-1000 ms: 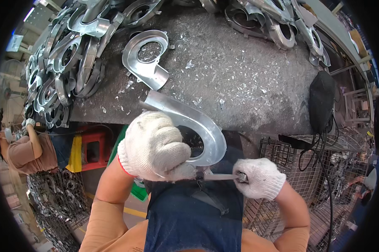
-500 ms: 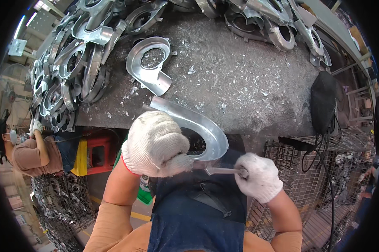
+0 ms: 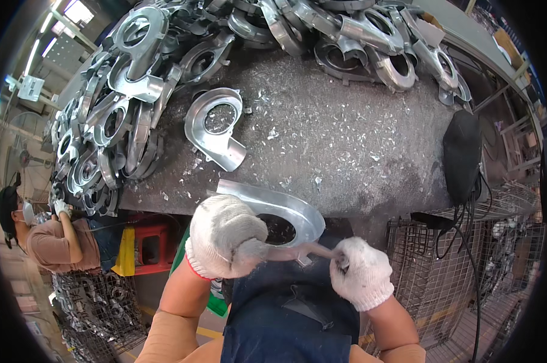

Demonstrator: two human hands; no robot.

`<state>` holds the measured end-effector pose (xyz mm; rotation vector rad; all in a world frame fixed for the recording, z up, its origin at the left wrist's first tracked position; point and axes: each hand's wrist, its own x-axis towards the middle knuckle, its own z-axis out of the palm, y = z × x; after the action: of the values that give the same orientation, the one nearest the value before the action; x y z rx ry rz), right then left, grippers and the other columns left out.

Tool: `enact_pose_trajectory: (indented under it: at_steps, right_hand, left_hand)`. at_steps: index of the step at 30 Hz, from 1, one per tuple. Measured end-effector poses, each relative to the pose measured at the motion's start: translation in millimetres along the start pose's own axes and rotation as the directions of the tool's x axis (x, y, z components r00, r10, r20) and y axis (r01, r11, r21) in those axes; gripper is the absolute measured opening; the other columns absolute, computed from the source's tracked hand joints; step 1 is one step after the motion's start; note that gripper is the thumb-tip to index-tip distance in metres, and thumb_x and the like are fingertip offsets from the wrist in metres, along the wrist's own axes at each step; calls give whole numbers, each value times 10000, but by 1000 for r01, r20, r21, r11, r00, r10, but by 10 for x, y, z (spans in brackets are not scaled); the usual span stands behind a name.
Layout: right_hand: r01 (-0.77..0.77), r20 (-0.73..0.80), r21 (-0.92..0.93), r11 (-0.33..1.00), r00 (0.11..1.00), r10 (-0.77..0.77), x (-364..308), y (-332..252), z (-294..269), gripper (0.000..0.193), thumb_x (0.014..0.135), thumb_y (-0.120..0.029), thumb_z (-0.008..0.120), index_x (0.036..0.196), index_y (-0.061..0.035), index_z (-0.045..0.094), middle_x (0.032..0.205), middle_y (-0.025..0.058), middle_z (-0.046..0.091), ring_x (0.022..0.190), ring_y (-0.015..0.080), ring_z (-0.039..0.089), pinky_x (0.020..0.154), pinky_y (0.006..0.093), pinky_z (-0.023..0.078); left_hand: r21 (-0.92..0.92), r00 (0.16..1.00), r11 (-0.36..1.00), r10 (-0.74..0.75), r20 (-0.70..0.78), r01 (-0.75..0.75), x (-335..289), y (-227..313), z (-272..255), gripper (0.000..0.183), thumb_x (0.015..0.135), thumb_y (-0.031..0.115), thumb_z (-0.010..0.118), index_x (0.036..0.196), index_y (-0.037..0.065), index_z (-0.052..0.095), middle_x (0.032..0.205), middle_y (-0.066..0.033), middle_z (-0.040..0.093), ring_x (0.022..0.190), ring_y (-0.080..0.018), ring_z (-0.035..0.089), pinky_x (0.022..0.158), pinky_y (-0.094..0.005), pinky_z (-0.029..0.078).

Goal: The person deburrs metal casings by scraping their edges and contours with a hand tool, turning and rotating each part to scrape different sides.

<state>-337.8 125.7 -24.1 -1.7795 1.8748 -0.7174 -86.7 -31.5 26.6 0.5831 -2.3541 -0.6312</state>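
My left hand point(image 3: 228, 237), in a white knit glove, is closed on the near left side of a scroll-shaped metal housing point(image 3: 306, 213). The silvery part tilts at the bench's front edge, its round opening facing up. My right hand point(image 3: 362, 274), gloved too, is wrapped round a slim, flat metal scraping tool point(image 3: 317, 248). That tool lies along the housing's near rim and is smeared by motion; its exact kind is unclear. Its far end runs toward my left fingers. A similar housing point(image 3: 233, 156) rests on the bench beyond.
Housings point(image 3: 137, 85) are heaped along the bench's left and far sides. Metal shavings litter the dark bench top point(image 3: 322, 145). A black bag-like object point(image 3: 463, 154) with cables sits at the right edge. Wire baskets point(image 3: 431, 260) stand below. Another person point(image 3: 58, 245) works at far left, near a red stool point(image 3: 152, 248).
The tool has moved left along the housing's near rim, with my right hand shifting left. The bench and the held housing appear lower in the picture.
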Motion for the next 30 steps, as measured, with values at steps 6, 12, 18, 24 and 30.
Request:
enact_pose_trajectory:
  at_steps: [6, 12, 18, 24, 30]
  right_hand:
    - [-11, 8, -2, 1000, 1000, 11, 47, -107, 45, 206, 818, -114, 830, 976, -124, 698, 870, 111, 724, 777, 360, 755, 667, 449, 624]
    - [-207, 95, 295, 933, 978, 187, 77, -57, 306, 167, 910, -140, 806, 1022, -101, 689, 892, 130, 767, 806, 381, 775, 714, 440, 622]
    - [-434, 652, 555, 709, 757, -47, 199, 281, 97, 164, 878, -99, 834, 939, -64, 686, 774, 43, 712, 696, 165, 729, 638, 350, 583]
    - [-598, 646, 751, 279, 753, -124, 37, 573, 29, 201, 858, 23, 831, 896, -35, 642, 720, 60, 688, 581, 133, 670, 483, 288, 508]
    - [-681, 568, 580, 448, 732, 376, 36, 677, 166, 227, 849, 56, 806, 962, -20, 624, 749, 73, 668, 587, 153, 663, 519, 306, 531]
  left_hand:
    - [35, 999, 999, -11, -53, 13, 47, 79, 67, 81, 778, 186, 743, 749, 126, 697, 696, -81, 641, 617, -350, 652, 617, -457, 530]
    - [-2, 958, 998, -55, -282, 57, -255, 42, 272, 58, 858, 119, 707, 804, 101, 702, 693, -86, 634, 605, -352, 646, 597, -444, 524]
    - [58, 863, 997, -14, -504, 50, -397, -83, 583, 81, 854, 120, 724, 790, 95, 682, 705, -82, 625, 607, -341, 641, 601, -457, 522]
    - [224, 996, 975, 4, -87, 15, -187, 167, 975, 290, 657, 301, 899, 750, 112, 699, 730, -61, 610, 666, -297, 637, 670, -445, 557]
    - [129, 997, 991, -12, -79, 22, -207, -10, 816, 507, 632, 296, 942, 1073, 101, 785, 1093, -98, 750, 1063, -355, 728, 1039, -579, 537]
